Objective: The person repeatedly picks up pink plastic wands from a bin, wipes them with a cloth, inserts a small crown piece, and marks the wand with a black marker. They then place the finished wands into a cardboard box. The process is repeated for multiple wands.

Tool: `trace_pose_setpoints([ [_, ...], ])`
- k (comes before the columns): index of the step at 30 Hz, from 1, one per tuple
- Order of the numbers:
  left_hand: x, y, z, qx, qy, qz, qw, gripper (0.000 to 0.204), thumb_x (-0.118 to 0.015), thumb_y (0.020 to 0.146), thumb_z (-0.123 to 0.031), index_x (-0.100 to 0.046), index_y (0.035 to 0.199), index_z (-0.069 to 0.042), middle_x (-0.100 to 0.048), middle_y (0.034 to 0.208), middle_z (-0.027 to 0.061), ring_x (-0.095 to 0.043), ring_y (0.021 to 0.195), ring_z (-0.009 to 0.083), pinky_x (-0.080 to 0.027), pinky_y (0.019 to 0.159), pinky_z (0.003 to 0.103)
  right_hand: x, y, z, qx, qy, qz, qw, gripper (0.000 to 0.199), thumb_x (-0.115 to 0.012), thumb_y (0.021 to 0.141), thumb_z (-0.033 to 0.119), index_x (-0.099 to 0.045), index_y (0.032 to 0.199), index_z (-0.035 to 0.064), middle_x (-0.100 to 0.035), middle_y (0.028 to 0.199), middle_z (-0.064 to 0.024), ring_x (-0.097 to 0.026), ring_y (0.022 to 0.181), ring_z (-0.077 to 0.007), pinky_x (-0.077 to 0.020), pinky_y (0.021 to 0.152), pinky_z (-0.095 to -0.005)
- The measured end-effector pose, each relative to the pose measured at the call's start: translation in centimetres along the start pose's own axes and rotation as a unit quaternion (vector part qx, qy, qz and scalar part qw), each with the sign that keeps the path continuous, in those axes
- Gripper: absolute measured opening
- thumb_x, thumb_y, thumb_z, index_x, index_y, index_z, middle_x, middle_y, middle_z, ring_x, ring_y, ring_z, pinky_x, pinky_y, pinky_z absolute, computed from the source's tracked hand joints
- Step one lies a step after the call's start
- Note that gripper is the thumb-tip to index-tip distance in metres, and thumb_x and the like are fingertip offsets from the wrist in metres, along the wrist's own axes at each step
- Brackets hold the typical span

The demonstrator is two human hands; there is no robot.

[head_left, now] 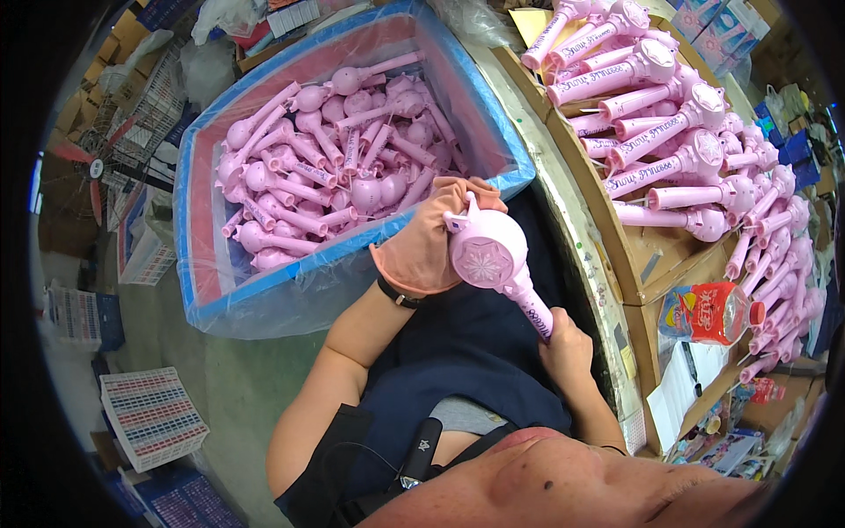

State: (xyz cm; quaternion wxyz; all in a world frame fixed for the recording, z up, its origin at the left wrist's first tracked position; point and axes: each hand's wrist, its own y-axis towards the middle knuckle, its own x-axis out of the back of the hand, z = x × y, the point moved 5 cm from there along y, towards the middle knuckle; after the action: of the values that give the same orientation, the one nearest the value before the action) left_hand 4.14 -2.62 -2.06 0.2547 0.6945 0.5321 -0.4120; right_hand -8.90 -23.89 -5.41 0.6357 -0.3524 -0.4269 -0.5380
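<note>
A pink toy wand (495, 261) is in front of me, its round head bearing a snowflake emblem and its handle slanting down to the right. My right hand (568, 352) is wrapped round the handle's lower end. My left hand (422, 242), in a loose peach-coloured glove, is at the left and back of the head; the glove's fingers fold over behind it, partly hidden. Beyond my left arm, a tub with a blue rim (506, 172) and clear plastic liner holds many loose pink wands (339, 145).
On the right, a cardboard tray (629, 277) carries stacked pink wands (673, 163). Nearer me are a red-labelled bottle (711, 312), white paper (671, 405) and a black pen (691, 368). A fan (95, 167) and a printed carton (154, 414) stand at left.
</note>
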Motion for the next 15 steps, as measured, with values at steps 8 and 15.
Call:
trace_pose_setpoints([
  [8, -1.1, 1.4, 2.3, -0.096, 0.034, 0.116, 0.988, 0.04, -0.051, 0.095, -0.043, -0.051, 0.106, -0.005, -0.057, 0.102, 0.0086, -0.053, 0.091, 0.0196, -0.045, 0.085, 0.034, -2.1, 3.7, 5.0, -0.069, 0.28, 0.102, 0.952, 0.035, -0.069, 0.08, 0.019, -0.047, 0.1, 0.0001, -0.064, 0.083, -0.029, -0.063, 0.078, -0.0483, -0.051, 0.067, -0.0512],
  [15, -1.1, -2.9, 0.7, -0.4, 0.697, -0.1, 0.587, 0.031, -0.061, 0.089, -0.022, -0.051, 0.112, -0.003, -0.053, 0.112, 0.0112, -0.055, 0.1, 0.028, -0.044, 0.09, 0.035, -3.6, 4.1, 7.4, -0.085, 0.76, 0.408, 0.499, 0.037, -0.077, 0.076, 0.006, -0.047, 0.098, 0.008, -0.056, 0.068, -0.0071, -0.057, 0.055, -0.0166, -0.0462, 0.049, -0.0305],
])
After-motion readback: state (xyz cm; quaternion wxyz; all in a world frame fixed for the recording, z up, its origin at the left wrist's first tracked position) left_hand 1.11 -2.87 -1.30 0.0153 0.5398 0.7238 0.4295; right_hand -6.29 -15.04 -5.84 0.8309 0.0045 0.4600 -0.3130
